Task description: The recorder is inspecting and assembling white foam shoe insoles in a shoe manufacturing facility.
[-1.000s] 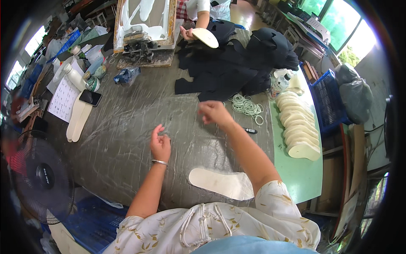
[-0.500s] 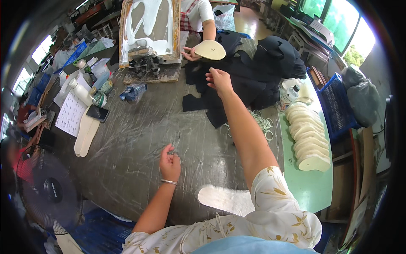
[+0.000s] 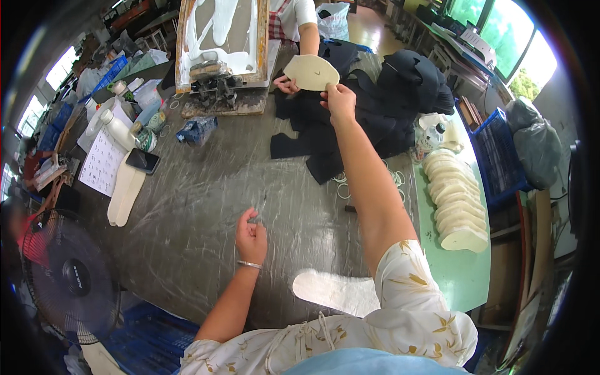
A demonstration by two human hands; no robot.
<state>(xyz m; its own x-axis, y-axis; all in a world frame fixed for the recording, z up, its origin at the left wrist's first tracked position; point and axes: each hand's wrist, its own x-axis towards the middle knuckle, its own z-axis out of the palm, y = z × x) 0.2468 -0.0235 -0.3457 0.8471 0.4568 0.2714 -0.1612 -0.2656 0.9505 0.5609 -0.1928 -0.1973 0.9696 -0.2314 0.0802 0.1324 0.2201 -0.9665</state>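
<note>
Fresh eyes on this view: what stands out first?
First, top centre: a cream insole between a co-worker's hand and the right hand, which pinches its edge. Next, the black cloth heaped beside it, then the stack of pale pieces on the green surface at right.

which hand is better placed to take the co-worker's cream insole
The right hand, most likely: it is at the edge of the cream insole, opposite the co-worker's hand. The left hand is empty but well short of it.
</note>
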